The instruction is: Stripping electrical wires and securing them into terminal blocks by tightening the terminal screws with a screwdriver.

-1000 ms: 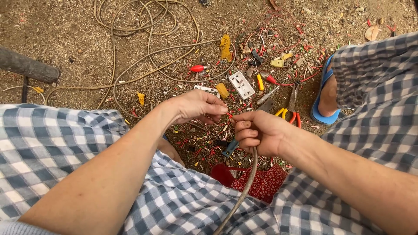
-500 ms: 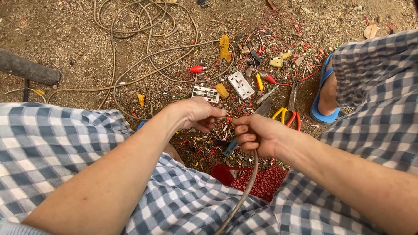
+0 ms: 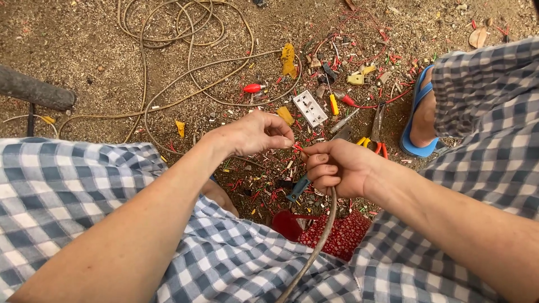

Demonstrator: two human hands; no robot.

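Over bare, littered ground, the head view looked down on both hands meeting above the person's lap. The right hand [image 3: 339, 167] was closed in a fist round a grey cable [image 3: 321, 238], which ran down from the fist across the checked cloth toward the lower edge of the view; a blue-handled tool [image 3: 297, 189] poked out below the same fist, seemingly held along with the cable. The left hand [image 3: 255, 133] was pinched shut, thumb against forefinger, on a thin red wire [image 3: 298, 148] that stuck out of the cable's end between the two hands.

To do this step well, I judged that the right fist needed to stay close to the cable's end, so that the short wire could not bend away. The left pinch was best kept right at the wire's tip, and any pull or twist kept in line with the cable, since a sideways tug could snap the fine strands. Whether the tip was bare or covered, the picture was too small to show.

On the ground beyond the hands lay a white socket plate [image 3: 310, 108], yellow-handled pliers [image 3: 371, 134], a red-capped part [image 3: 253, 88], loops of tan cord [image 3: 168, 33] and many red wire scraps. A blue sandal [image 3: 416, 120] rested to the right.
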